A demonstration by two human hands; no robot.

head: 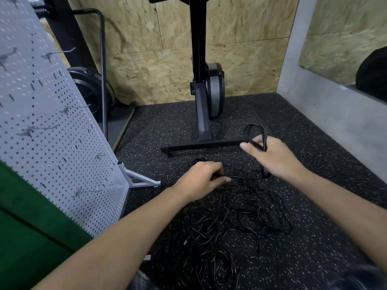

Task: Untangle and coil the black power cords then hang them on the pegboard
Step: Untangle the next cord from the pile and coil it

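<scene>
The right grip holds a small coil of black cord. Its loops stand up past the fingers, and one strand drops from the palm into the tangle of thin black cords spread on the speckled floor. The left grip pinches a strand at the tangle's far edge, fingers curled (which strand is hard to pick out against the dark floor). At left stands a grey pegboard on a metal foot, with wire hooks jutting from it. Beyond both grips a black machine rises from a floor bar, in front of a chipboard wall.
</scene>
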